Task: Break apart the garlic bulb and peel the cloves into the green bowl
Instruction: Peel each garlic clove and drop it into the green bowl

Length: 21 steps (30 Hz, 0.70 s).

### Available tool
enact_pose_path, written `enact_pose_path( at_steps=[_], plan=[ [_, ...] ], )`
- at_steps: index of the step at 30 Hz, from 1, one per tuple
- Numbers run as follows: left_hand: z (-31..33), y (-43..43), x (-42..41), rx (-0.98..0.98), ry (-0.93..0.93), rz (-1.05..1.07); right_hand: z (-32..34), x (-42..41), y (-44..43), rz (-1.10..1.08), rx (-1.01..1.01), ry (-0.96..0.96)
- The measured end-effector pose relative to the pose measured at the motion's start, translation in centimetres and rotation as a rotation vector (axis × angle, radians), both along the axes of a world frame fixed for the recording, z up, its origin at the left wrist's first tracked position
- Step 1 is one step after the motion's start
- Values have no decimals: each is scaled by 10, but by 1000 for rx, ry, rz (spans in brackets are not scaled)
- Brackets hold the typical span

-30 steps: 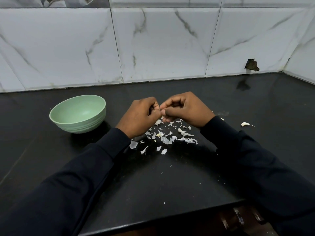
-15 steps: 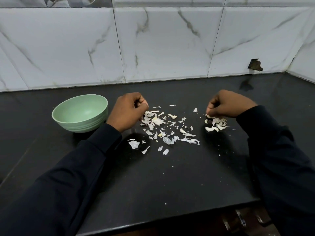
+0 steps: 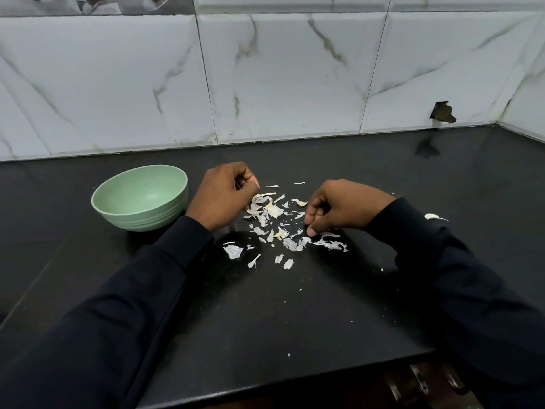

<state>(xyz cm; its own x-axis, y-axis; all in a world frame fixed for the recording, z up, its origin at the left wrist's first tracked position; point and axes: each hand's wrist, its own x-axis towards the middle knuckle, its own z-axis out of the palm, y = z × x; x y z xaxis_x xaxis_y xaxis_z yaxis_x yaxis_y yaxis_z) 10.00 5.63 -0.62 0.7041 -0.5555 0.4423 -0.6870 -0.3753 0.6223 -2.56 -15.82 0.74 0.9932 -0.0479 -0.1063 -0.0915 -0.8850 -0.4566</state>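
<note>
On the black worktop [image 3: 295, 320], the green bowl [image 3: 141, 215] sits just left of your left hand [image 3: 224, 196], whose curled fingers hide whatever they hold. Your right hand [image 3: 339, 208] curls too, fingertips [image 3: 311, 231] touching the garlic skins [image 3: 274, 212] scattered between both hands; whether it pinches any is unclear. One clove [image 3: 432, 216] lies to its right.

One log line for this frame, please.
left hand: curled, contents unclear | right hand: curled, over garlic peels | green bowl: no cloves visible
</note>
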Motion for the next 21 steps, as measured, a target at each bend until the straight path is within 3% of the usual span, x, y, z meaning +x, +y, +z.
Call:
enact_pose_path(
  at_steps=[10,16,21],
  plan=[
    [0,-1,-1,7,-14,-11,-4,6,27,-31,-204,-11],
    [0,1,-1,-1,-15,-16,17,-12,-15,-158,-82,-154],
    [2,2,3,132,-21,-154,19,-30,-65,-311,-112,-65]
  ],
)
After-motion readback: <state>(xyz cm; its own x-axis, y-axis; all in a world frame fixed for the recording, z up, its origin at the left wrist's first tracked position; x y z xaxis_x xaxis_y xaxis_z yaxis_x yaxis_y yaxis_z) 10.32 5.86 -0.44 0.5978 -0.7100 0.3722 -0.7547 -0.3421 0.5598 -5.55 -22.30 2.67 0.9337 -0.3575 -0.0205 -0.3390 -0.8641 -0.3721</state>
